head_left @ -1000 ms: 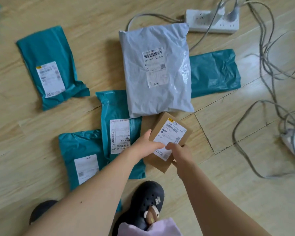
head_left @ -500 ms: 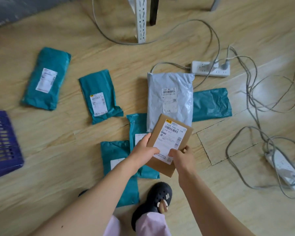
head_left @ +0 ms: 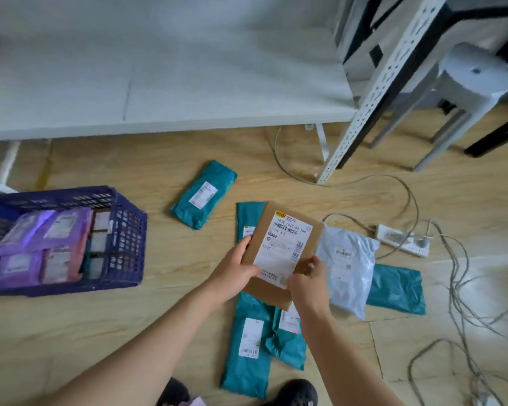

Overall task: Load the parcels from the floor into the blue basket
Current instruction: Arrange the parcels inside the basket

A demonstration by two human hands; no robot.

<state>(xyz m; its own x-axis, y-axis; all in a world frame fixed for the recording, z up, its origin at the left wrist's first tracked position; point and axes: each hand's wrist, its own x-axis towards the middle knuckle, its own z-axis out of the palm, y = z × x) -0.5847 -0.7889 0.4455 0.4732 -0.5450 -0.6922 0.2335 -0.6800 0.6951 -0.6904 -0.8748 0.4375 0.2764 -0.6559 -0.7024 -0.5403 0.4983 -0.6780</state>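
Your left grip [head_left: 235,271] and right grip [head_left: 308,281] both hold the box [head_left: 285,244] by its lower edge at centre frame, over the teal parcels [head_left: 248,341] and grey parcel [head_left: 349,268] on the floor. The basket [head_left: 126,230] stands at the left edge, well apart, with packets inside.

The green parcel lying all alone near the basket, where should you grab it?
Probably across its narrow middle, coming from above. The green parcel lies flat, long and slim, with bare floor along both long sides, so those edges can be pinched. The left hand and right hand hold the brown box.
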